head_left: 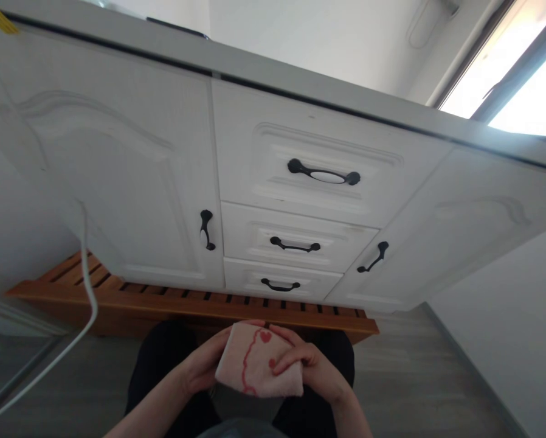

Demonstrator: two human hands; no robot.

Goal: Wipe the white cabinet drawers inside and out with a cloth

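Note:
A folded pink towel [255, 362] with a red wavy line, a heart and a dot lies between my hands, low in the view above my lap. My left hand [207, 362] grips its left side, with most of the fingers hidden behind the cloth. On the right side, my right hand [307, 359] holds the towel, one finger laid across its front near the red dot.
In front stands a white cabinet [241, 140] with doors, three drawers and dark handles. A slatted wooden bench [163, 302] runs along its base. A white cable [90, 304] hangs at left. A window [519, 79] is at upper right.

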